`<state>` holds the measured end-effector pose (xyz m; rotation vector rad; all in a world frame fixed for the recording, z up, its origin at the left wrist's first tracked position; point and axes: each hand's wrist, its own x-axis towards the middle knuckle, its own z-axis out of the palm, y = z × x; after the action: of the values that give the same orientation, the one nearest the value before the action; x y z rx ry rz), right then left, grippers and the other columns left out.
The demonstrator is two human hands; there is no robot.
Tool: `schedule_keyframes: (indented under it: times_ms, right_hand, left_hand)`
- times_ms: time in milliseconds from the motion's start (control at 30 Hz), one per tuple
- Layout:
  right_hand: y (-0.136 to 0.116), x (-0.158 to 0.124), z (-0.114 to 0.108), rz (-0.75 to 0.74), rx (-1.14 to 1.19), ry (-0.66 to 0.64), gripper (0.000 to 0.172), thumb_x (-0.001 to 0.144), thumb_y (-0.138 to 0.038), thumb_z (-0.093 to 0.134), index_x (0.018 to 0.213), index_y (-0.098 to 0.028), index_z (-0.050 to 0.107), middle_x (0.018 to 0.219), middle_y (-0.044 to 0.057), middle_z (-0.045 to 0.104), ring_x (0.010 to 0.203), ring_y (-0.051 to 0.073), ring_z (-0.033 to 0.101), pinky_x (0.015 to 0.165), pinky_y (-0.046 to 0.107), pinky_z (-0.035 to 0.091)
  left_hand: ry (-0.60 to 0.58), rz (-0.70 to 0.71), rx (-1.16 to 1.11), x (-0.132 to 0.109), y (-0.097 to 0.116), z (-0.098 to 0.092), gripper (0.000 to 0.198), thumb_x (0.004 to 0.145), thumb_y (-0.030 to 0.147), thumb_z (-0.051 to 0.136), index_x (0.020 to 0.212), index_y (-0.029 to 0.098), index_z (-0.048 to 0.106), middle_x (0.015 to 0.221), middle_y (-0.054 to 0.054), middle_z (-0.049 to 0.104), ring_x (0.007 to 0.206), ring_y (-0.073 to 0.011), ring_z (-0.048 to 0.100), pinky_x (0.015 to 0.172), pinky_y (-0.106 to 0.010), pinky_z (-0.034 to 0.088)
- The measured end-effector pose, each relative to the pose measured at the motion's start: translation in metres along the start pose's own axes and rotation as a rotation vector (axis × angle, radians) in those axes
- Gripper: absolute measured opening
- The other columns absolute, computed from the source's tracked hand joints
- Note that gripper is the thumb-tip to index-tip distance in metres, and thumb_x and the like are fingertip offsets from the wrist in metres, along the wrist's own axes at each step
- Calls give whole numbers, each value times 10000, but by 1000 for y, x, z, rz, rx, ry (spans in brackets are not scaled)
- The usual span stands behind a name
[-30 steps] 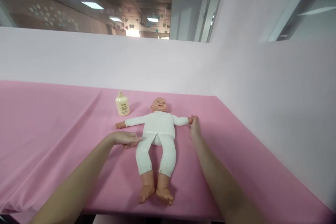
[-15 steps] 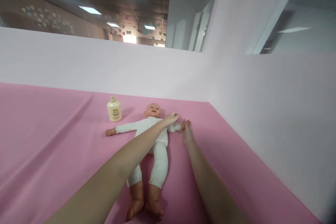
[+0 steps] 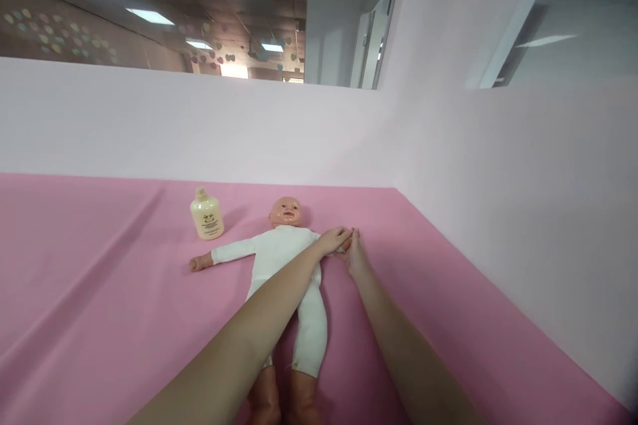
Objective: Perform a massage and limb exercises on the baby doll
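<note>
A baby doll (image 3: 282,249) in a white suit lies on its back on the pink sheet, arms spread and head toward the wall. My left arm crosses over its body, and my left hand (image 3: 333,240) closes over the doll's forearm and wrist on the right side. From the right, my right hand (image 3: 354,256) is closed on the doll's hand, with the thumb and fingers around it. Both my hands touch or nearly touch there and cover most of that small hand. The doll's other arm (image 3: 232,252) stretches left, free of my hands.
A cream pump-top bottle (image 3: 208,216) with a printed label stands left of the doll's head. The pink sheet (image 3: 100,292) has a long crease on the left. White walls (image 3: 239,126) rise behind and at the right, with windows above.
My left hand has moved right and down from above the doll's forearm onto its wrist, beside my right hand. The camera view has shifted slightly.
</note>
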<state>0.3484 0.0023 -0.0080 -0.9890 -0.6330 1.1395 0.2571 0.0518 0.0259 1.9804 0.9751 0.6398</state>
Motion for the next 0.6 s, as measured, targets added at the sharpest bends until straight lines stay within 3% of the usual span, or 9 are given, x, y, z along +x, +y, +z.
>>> schedule_keyframes:
  times_ms: [167,300,500,600]
  right_hand:
    - [-3,-2,5,36,96,66,400,922,-588,464,1074,-265,645,1029,28,758,854,212,735,670,363,623]
    - [0,3,2,56,56,83,521,932,-657,337,1106,-266,636,1057,45,743,855,228,725,691,400,618]
    - [8,12,-6,-41,-108,-38,760,827,-856,230,1145,-281,611,1272,88,670,1057,265,689,715,404,604]
    - [7,11,-5,-23,-70,-16,737,829,-846,221,1121,-288,604,1219,81,686,1043,272,692,720,426,605]
  left_hand:
    - [-28,44,38,9,-13,5,475,1023,404,264,1050,168,676,1142,-93,723,1053,-199,647,930,-289,472]
    - [-36,70,59,10,-17,3,499,1026,409,254,1118,168,682,1234,-102,704,1121,-203,634,984,-294,446]
    - [-75,59,118,7,-16,-1,503,921,614,491,1013,160,687,993,-84,741,892,-232,668,819,-318,499]
    - [-65,59,132,8,-16,-1,489,954,571,449,1014,145,683,975,-90,738,873,-229,667,803,-314,502]
